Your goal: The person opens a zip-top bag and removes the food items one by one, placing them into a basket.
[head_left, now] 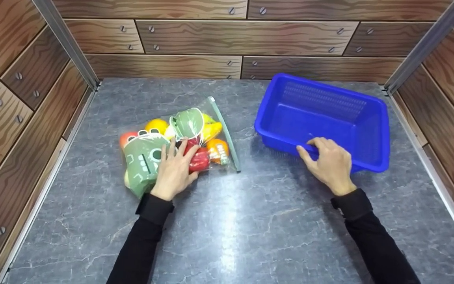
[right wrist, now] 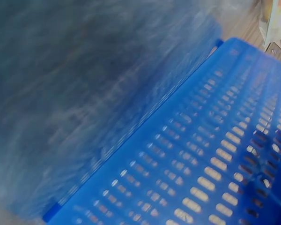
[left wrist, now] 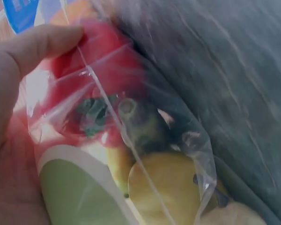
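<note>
A clear zip bag with green printed panels (head_left: 136,157) lies left of centre in the head view. Inside it show a red pepper (head_left: 200,161), an orange fruit with white lettering (head_left: 219,149) and yellow fruits (head_left: 212,130). My left hand (head_left: 175,169) rests on the bag with fingers spread. In the left wrist view its thumb (left wrist: 47,44) touches the plastic over the red pepper (left wrist: 105,65). A blue plastic basket (head_left: 321,88) stands at the right. My right hand (head_left: 329,163) grips its near rim. The right wrist view shows the slotted basket wall (right wrist: 178,154); that hand is hidden there.
The bag and basket are on a grey marbled tabletop (head_left: 227,221), with a gap between them. Wood-patterned panels (head_left: 246,37) enclose the back and both sides. Metal posts (head_left: 67,43) stand at the back corners.
</note>
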Demonstrator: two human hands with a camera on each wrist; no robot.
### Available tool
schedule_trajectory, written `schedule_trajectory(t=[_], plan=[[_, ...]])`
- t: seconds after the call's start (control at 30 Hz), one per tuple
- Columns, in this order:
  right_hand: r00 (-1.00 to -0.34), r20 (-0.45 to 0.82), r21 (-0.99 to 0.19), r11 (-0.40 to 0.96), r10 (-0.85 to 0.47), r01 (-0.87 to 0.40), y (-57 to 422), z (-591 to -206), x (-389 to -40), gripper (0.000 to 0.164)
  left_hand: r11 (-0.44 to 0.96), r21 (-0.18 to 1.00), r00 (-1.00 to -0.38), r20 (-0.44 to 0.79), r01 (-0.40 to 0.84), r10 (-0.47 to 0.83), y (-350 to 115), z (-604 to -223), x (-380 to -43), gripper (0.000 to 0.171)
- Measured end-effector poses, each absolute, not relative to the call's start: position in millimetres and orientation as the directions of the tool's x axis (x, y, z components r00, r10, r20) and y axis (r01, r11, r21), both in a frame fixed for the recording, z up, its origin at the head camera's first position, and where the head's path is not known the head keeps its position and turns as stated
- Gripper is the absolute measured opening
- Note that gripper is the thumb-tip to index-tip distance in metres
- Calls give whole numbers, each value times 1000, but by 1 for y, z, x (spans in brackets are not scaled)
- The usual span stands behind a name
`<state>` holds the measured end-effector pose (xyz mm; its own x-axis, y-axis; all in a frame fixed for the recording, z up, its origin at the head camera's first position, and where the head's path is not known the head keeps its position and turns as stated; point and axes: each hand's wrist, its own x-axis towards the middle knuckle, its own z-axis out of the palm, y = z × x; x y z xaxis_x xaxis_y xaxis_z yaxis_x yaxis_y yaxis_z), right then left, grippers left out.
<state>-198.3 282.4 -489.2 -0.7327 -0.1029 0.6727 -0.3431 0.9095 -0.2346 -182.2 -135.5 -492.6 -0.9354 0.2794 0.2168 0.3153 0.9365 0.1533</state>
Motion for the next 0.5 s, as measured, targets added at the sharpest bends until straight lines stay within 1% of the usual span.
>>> schedule_trajectory(t=[0.23, 0.5], plan=[[-717, 672, -217, 878, -182, -426, 301, -491, -190, 33, 913, 198, -927, 193, 357, 321, -148, -490, -178, 76], [-695, 680, -210, 846, -235, -491, 316, -492, -182, 32, 899, 255, -934, 134, 356, 332, -156, -485, -175, 75]])
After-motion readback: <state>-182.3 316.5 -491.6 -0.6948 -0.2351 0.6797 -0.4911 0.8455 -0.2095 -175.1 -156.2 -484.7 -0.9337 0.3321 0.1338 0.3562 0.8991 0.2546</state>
